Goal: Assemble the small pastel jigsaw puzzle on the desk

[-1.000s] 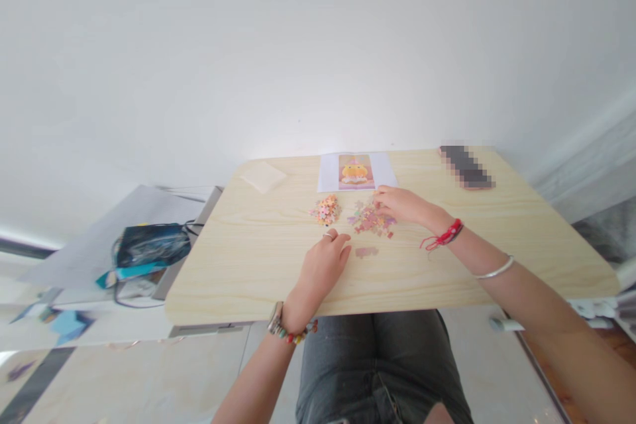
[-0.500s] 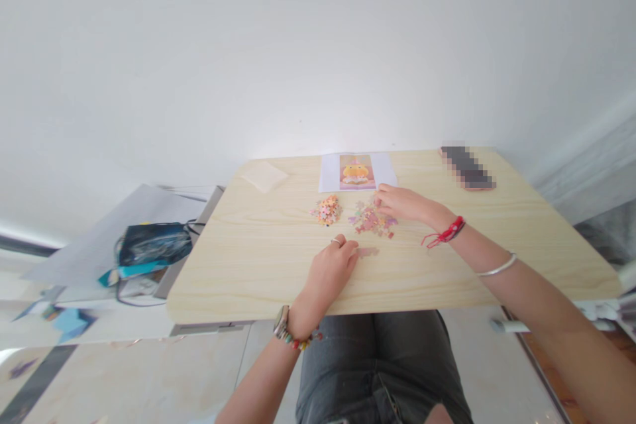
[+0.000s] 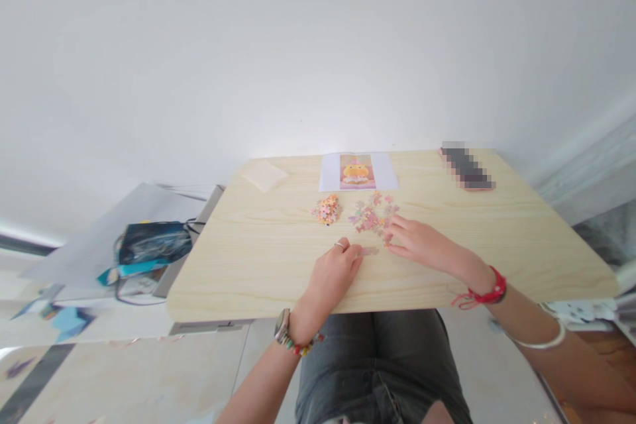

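Observation:
Small pink joined puzzle pieces (image 3: 370,251) lie on the pale wooden table (image 3: 258,258). My left hand (image 3: 334,273) rests at their left edge, fingers curled and fingertips touching them. My right hand (image 3: 422,245) lies close on their right, its fingers pinched together at a piece I cannot make out clearly. Just beyond lies a spread of loose pink puzzle pieces (image 3: 370,213), and further left a small orange heap of pieces (image 3: 326,209). A reference picture (image 3: 356,171) of a yellow figure lies on white paper at the table's far edge.
A pixelated phone (image 3: 467,167) lies at the far right of the table, a translucent bag (image 3: 264,175) at the far left. Left of the table a dark blue pouch (image 3: 154,243) sits on a lower grey surface. A white wall stands behind.
My right hand has drawn back from the far side of the loose pink pieces to the near side, beside the joined pieces. My left hand has shifted slightly right to touch them.

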The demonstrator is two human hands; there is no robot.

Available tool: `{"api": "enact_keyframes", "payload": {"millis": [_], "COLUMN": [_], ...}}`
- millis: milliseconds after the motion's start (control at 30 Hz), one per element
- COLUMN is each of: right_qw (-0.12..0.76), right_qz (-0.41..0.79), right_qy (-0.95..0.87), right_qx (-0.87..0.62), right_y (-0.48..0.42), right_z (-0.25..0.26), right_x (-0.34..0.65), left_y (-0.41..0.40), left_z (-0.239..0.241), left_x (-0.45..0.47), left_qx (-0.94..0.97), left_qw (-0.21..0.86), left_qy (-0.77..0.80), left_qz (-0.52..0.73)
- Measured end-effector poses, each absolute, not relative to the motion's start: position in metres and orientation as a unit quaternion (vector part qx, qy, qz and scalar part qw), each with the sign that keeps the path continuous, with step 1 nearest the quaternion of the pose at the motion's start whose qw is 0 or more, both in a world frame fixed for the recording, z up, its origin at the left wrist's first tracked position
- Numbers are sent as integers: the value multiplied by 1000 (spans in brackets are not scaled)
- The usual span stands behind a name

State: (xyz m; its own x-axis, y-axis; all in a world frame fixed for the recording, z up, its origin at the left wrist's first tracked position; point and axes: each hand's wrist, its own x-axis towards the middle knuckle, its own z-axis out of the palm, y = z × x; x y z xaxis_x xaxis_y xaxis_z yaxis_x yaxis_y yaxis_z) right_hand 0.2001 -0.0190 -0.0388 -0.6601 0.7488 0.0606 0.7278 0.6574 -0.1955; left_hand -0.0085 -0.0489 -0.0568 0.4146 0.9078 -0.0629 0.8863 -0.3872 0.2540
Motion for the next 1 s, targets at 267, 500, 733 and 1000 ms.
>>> {"api": "enact_keyframes", "payload": {"millis": [267,500,733,1000], "right_qw": [40,17,30,50], "right_qz": [-2,-32,-23,7], "right_qy": [-898,-889,-891,-887], "right_qx": [-438,-457,-452,-460], "right_y": [-40,-37,-36,-36], "right_z": [-49,-50,-53,-54], "right_x": [187,177,177,177], "left_y": [-59,-61,-62,-60], "left_z": [-55,-56,-57,-59], "left_x": [-10,-13,-13,-13], "left_qx": [832,833,828,828], "left_qw": [120,111,121,117], "left_qy": [541,542,548,548], "left_qz": [29,20,6,10]}}
